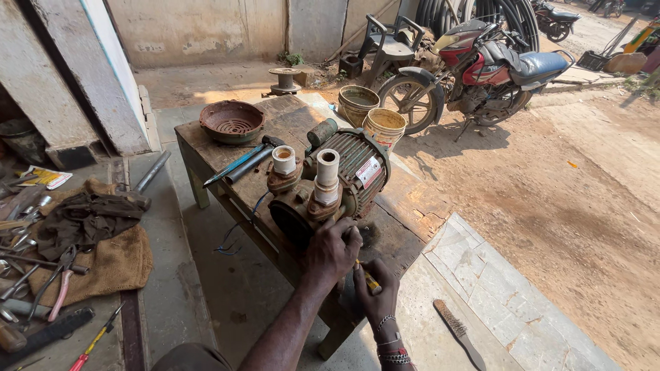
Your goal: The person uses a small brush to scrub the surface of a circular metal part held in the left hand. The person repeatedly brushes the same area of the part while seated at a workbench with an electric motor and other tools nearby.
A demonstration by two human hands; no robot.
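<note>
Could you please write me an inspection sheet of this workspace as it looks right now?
Surface: worn wooden bench, stained, standing on a concrete floor.
Job's things: rusty water pump with a ribbed green motor and two white pipe stubs, on the bench; yellow-handled tool, its tip hidden.
Clutter: hammer and round rusty cover on the bench; pliers and other tools on sacking at left; wire brush on the floor.
Grippers: left hand rests on the pump's front; right hand holds the tool.
Cables: blue wires hang off the bench edge.
Surroundings: motorcycle, two buckets, dirt yard.
</note>
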